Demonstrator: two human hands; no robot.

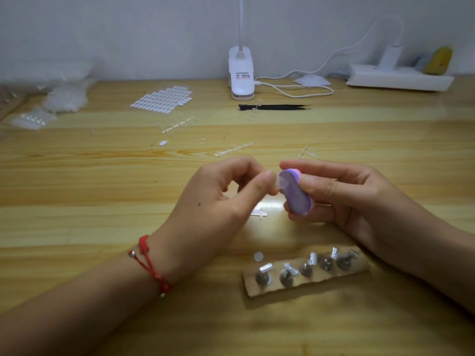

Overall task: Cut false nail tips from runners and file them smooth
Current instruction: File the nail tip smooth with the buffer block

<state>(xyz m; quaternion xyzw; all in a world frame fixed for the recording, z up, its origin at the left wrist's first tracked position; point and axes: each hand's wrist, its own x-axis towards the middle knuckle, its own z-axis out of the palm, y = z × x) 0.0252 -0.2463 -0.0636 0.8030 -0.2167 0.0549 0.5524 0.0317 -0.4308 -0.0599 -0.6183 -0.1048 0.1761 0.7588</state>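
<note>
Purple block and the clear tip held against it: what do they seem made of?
Purple block: likely a foam-cored abrasive buffer, with a matte grainy face and a pink layer at its edge. Nail tip: apparently thin clear plastic, glossy; the purple shows through it.

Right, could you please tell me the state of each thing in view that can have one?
Left hand, pinching the nail tip.
Nail tip, cut free, held against the buffer block.
Buffer block, held tilted in the air.
Right hand, gripping the buffer block.
Bare runner, lying flat, tips gone.
Far runner, tips still attached.
Cardboard strip, flat, five metal stands on it.
</note>
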